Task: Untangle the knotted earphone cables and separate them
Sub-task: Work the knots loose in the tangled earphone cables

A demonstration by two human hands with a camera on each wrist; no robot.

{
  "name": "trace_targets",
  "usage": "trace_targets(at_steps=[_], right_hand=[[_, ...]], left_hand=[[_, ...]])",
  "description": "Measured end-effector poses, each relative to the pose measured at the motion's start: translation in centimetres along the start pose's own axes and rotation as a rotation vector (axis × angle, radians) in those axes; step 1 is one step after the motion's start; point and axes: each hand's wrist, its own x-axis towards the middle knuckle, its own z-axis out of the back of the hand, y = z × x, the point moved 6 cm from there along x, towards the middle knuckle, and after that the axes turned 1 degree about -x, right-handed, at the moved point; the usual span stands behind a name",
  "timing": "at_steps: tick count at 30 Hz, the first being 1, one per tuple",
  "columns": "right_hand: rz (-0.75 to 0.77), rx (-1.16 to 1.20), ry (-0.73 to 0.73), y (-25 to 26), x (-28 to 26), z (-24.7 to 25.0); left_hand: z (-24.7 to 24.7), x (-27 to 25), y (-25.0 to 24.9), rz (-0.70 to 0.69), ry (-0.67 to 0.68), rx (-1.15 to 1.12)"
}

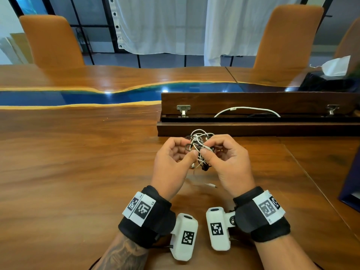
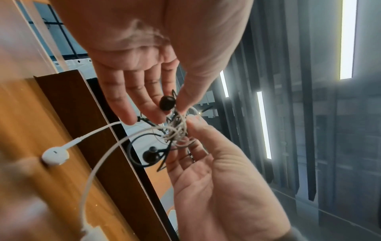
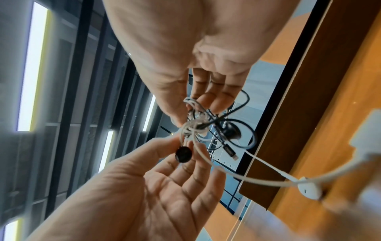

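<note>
A tangle of white and black earphone cables hangs between both hands above the wooden table. My left hand pinches its left side with thumb and fingers, and my right hand pinches its right side. In the left wrist view the tangle has a black earbud by the left fingers. A white earbud lies on the table on a slack white cable. The right wrist view shows the tangle, a black earbud, a black plug and the white earbud.
A long dark wooden box with its lid up stands just beyond the hands, with a white cable in it. A white plug lies on the table between the wrists. A tissue box and a blue object are at the right.
</note>
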Motion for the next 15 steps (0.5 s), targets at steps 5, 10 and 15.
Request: trace_targets(at_steps=[5,10,15], right_hand=[[-0.030,0.018,0.024,-0.25,0.03,-0.20],[-0.081,-0.047,0.034,-0.93,-0.01,-0.26],[-0.114,-0.045,0.037,-0.72,-0.03,-0.16]], left_hand=[[0.13,0.04,0.01,-0.014,-0.018,-0.019],[0.00,0.02,-0.06,-0.038,0.001,0.004],[-0.19,-0.12,-0.32,-0.042,0.013,0.029]])
